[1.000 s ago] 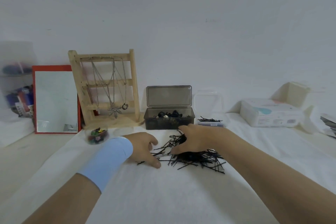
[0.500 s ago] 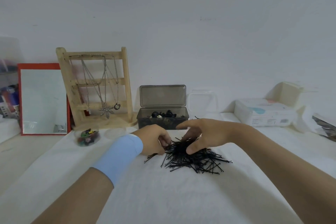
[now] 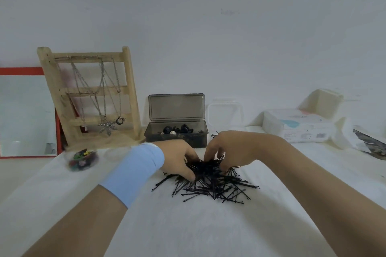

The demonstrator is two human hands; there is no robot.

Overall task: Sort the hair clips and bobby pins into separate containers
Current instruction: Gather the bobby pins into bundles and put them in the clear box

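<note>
hands: my left hand [image 3: 177, 158] and right hand [image 3: 227, 150] both curl round bobby pins [image 3: 215, 185] | pile: between my hands, spread toward me | handling: light, stiff, slick, tangling wire; I'd pinch a bunch mid-length

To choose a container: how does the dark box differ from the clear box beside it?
The dark box is smoky grey; the clear box is nearly colourless. The dark box holds dark clips; the clear box's base is mostly hidden behind the right hand. Both lids stand open.
</note>
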